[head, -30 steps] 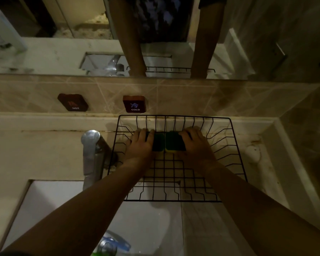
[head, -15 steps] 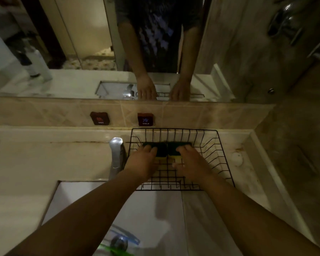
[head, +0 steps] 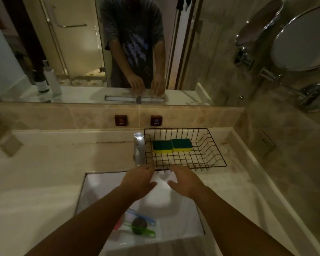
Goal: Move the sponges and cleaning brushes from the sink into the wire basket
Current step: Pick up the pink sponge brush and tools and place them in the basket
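Note:
Two green-and-yellow sponges lie side by side in the back of the black wire basket (head: 218, 159): the left sponge (head: 162, 146) and the right sponge (head: 182, 145). My left hand (head: 137, 182) and my right hand (head: 186, 182) hover over the white sink (head: 92, 183), just in front of the basket, both empty with fingers apart. In the sink near the drain (head: 139, 225) lie a blue brush (head: 142, 216), a green brush (head: 146, 232) and a pink brush (head: 118, 223), partly hidden by my left forearm.
A chrome faucet (head: 139, 148) stands left of the basket. Hot (head: 120, 120) and cold (head: 156, 120) tags sit on the tiled backsplash below the mirror. A round shaving mirror (head: 301, 39) juts from the right wall. The beige counter (head: 35, 172) stretches left.
Both hands let go of the sponges and pulled back out of the basket toward me, over the sink. The view rose and tilted back, bringing the brushes in the sink into sight.

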`<state>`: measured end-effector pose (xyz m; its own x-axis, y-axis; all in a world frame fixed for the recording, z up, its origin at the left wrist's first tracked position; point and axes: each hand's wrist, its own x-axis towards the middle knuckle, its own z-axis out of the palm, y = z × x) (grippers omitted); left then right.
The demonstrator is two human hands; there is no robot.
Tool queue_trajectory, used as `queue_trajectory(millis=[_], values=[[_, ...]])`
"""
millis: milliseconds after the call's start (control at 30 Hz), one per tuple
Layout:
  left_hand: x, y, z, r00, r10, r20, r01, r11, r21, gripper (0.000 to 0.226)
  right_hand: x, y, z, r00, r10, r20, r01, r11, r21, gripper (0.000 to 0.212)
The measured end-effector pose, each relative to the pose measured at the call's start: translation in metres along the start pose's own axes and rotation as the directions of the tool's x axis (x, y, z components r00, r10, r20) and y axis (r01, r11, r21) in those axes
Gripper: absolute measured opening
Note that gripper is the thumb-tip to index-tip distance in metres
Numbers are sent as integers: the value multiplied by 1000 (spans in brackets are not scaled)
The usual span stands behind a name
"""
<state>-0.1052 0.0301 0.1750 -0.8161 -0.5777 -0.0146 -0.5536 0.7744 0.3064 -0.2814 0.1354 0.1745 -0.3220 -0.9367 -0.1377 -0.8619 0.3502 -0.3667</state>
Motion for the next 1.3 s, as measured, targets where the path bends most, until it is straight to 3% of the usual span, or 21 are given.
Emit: queue_trajectory(millis=[167, 500, 667, 800, 933, 1067, 1300], values=[[-51, -18, 5, 994, -56, 95, 53, 998, 35, 47, -31, -30, 25, 994, 60, 94, -62, 998, 13, 62], [-120, -28, 28, 974, -168, 150, 164, 986, 38, 36, -74, -53, 78, 983, 88, 164, -94, 995, 30, 55], [-134, -31, 36, 967, -206, 151, 201, 978, 53, 45, -82, -38, 92, 971, 21, 239, -30, 999, 36, 57], [-140, -22, 42, 961, -252, 115, 250, 968, 33, 43, -83, -25, 100, 955, -45, 293, 43, 999, 13, 47], [-143, -18, 49, 956, -275, 105, 275, 961, 23, 34, -85, -11, 103, 955, -127, 269, 117, 992, 53, 31], [-137, -13, 61, 944, -313, 108, 308, 950, 57, 39, -83, 6, 108, 960, -173, 219, 160, 984, 75, 31], [-126, -34, 79, 940, -319, 119, 314, 947, 60, 46, -57, 7, 139, 961, -149, 234, 128, 986, 103, 24]])
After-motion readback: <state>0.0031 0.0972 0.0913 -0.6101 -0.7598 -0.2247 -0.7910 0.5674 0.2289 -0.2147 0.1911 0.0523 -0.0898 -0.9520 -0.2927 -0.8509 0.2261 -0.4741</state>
